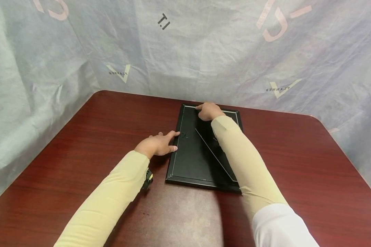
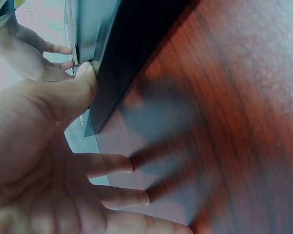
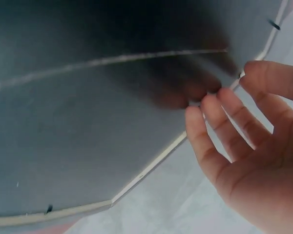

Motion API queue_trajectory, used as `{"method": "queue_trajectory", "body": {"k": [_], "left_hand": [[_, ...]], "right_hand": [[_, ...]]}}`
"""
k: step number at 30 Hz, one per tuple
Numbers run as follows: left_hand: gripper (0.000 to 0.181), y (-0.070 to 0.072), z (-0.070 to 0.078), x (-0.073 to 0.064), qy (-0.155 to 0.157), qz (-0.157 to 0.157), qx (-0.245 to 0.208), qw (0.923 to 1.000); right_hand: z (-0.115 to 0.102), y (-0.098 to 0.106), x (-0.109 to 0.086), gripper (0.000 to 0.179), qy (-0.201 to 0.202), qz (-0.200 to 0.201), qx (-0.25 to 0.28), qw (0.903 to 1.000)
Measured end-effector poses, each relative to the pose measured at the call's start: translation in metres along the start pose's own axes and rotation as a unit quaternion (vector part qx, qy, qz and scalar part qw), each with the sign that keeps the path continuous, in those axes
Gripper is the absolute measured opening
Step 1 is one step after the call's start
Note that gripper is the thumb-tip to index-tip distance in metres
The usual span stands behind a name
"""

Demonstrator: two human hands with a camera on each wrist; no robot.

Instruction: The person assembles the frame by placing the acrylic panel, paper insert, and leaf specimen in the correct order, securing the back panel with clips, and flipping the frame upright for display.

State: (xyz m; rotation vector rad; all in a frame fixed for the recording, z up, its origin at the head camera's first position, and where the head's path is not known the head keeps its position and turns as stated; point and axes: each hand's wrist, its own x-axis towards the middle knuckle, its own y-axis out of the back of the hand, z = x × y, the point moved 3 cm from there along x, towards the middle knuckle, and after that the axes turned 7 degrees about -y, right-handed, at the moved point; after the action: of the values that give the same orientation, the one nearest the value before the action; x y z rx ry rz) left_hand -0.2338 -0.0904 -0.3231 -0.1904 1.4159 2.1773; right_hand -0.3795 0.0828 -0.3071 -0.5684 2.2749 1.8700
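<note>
A black picture frame (image 1: 188, 157) lies back side up on the table, its easel leg (image 1: 214, 151) lying slantwise across the backing board. My left hand (image 1: 157, 144) rests at the frame's left side. In the left wrist view, the thumb (image 2: 85, 80) presses on the frame's edge while the other fingers spread over the tabletop. At the frame's far end, my right hand (image 1: 211, 111) touches the back near its border. Its fingertips (image 3: 210, 102) meet the light edge of the backing board (image 3: 88, 161) in the right wrist view. Part of the frame is hidden under my right forearm.
The reddish-brown wooden table (image 1: 126, 116) extends on both sides of the frame. Pale printed sheeting (image 1: 185, 51) hangs behind and along the sides. Small dark tabs (image 3: 49, 208) stick up along the backing board's border.
</note>
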Motion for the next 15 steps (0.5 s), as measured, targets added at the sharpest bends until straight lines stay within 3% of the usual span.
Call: {"method": "queue_trajectory", "body": {"k": [9, 15], "left_hand": [[0.065, 0.001, 0.003, 0.001, -0.004, -0.011, 0.002, 0.9999], [0.066, 0.003, 0.002, 0.003, -0.01, -0.013, 0.006, 0.9998]], "right_hand": [[0.018, 0.01, -0.019, 0.046, 0.042, -0.055, 0.054, 0.9962], [0.033, 0.021, -0.033, 0.043, 0.041, -0.034, 0.095, 0.9941]]}}
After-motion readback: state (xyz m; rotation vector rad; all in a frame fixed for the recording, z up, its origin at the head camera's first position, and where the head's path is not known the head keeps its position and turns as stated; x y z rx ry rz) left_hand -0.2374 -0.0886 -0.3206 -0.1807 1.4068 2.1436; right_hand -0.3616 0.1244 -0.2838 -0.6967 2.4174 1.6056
